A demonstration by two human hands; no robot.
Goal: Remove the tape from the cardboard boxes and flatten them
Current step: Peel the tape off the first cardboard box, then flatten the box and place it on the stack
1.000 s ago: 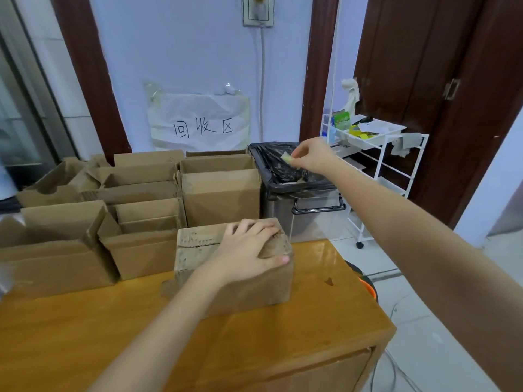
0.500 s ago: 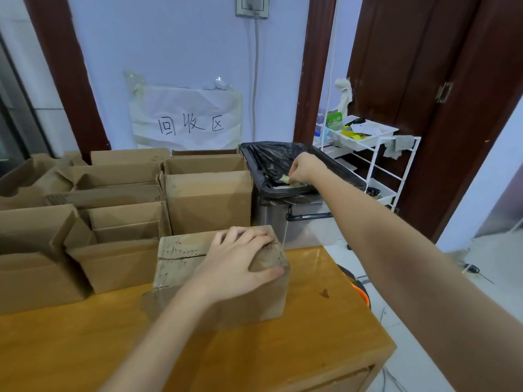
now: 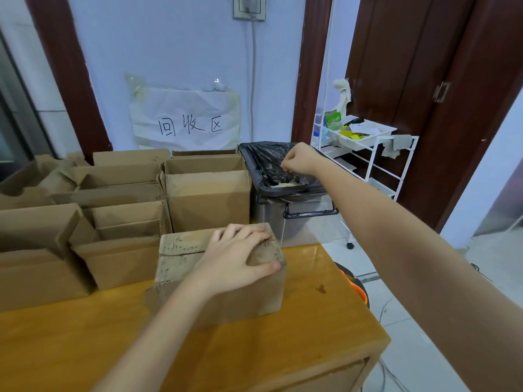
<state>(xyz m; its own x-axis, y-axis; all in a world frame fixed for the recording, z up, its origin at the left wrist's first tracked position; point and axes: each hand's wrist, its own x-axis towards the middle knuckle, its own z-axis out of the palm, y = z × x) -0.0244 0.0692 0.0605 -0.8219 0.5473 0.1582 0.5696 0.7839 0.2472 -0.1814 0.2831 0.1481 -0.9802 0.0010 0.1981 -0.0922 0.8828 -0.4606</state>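
A small, closed brown cardboard box (image 3: 198,267) with scuffed, torn top edges stood on the glossy yellow wooden table (image 3: 283,349), near its far right corner. The left hand (image 3: 237,258) lay over the box's top right corner, fingers curled across the top and thumb pressed against the near side, gripping it. The right hand (image 3: 300,158) reached well beyond the box, over the metal bin lined with a black plastic bag (image 3: 263,165), its fingers bunched and pointing down; whether they pinched anything could not be made out. A pale crumpled wad of tape (image 3: 285,183) lay in the bag just below those fingers. Opened brown cardboard boxes (image 3: 206,193) stood behind and left of the held box.
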